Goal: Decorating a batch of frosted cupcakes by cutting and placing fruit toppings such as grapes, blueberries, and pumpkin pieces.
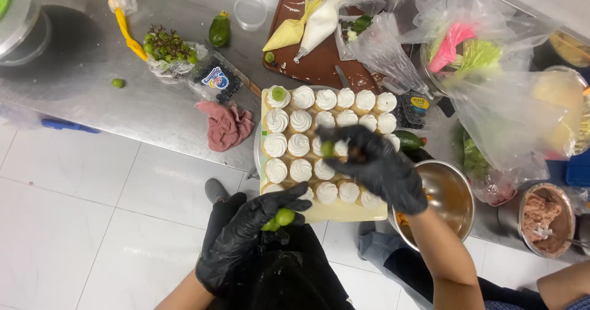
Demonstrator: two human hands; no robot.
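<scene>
- Nearest: left hand point(246, 239) in a black glove, grip closed on a few green grapes point(280, 218), held low over the dark apron, just short of the tray's near edge.
- Just beyond: right hand point(375, 165), also black-gloved, over the tray, fingertips pinched shut on a single green grape point(327, 148) above the middle rows.
- Below that hand: pale tray point(344, 213) of cream-topped cupcakes point(299, 145) in rows, overhanging the tabletop edge; one grape already on the far left cupcake point(278, 94).
- Right of the tray: steel bowl point(452, 193) with orange bits inside.
- Left on the steel tabletop point(92, 82): crumpled pink cloth point(226, 125), punnet of blueberries point(221, 81), bunch of green grapes point(167, 46).
- Farthest: brown board point(319, 64) carrying piping bags point(307, 27), yellow and white.
</scene>
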